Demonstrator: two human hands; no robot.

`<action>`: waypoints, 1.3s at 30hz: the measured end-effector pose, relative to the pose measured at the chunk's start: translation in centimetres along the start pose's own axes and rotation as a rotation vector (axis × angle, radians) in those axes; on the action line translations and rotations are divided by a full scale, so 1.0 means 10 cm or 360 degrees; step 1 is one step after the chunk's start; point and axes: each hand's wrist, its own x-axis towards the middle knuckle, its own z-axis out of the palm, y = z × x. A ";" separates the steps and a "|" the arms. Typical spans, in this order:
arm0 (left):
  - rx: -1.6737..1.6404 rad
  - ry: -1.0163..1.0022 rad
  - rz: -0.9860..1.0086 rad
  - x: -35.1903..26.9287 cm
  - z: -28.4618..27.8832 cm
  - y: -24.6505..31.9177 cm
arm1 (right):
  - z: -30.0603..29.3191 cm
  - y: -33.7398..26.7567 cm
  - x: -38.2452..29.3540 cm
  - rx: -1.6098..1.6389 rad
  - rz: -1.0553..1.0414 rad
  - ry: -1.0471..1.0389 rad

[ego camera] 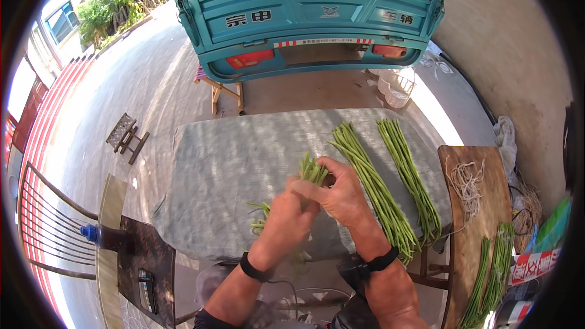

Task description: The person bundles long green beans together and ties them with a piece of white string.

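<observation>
My left hand and my right hand meet over the near middle of a cloth-covered table. Both are closed around a bundle of green yardlong beans, whose cut-looking ends stick up past my fingers. Slight blur hides exactly how the fingers grip it. More bean ends show to the left of my left wrist; whether they belong to the held bundle I cannot tell. Right of my hands, a thick bunch of long beans lies lengthwise on the cloth, and a narrower bunch lies beyond it.
On the right, a wooden bench carries loose pale strings and more beans. A dark chair at left holds a blue-capped bottle. Past the table are a turquoise cargo tricycle, a white basket and a small stool.
</observation>
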 end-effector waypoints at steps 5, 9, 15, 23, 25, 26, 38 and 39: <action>-0.0131 -0.0015 -0.0208 0.00 -0.03 0.10 | 0.01 0.01 -0.01 0.0110 0.0008 0.0025; -0.0116 -0.0058 -0.0241 0.00 -0.04 0.11 | 0.00 -0.07 -0.02 0.0024 0.0057 -0.0004; -0.0102 0.0001 0.0008 -0.02 -0.01 0.06 | -0.02 -0.06 -0.01 0.0157 0.0042 -0.0008; -0.0717 0.0059 -0.0298 0.01 0.00 0.07 | -0.02 0.00 0.00 0.0548 0.0211 0.0013; -0.0833 0.0122 -0.0365 0.01 0.00 0.11 | -0.01 -0.03 -0.01 0.0558 0.0224 0.0015; -0.0786 0.0156 -0.0399 0.01 -0.01 0.13 | 0.00 -0.04 -0.01 0.0567 0.0236 0.0018; -0.0207 0.0116 -0.0303 -0.03 -0.09 -0.12 | 0.01 0.00 0.02 0.0493 0.0201 0.0062; 0.0008 0.0135 -0.0218 -0.04 -0.11 -0.13 | 0.03 0.01 0.03 0.0499 0.0202 0.0055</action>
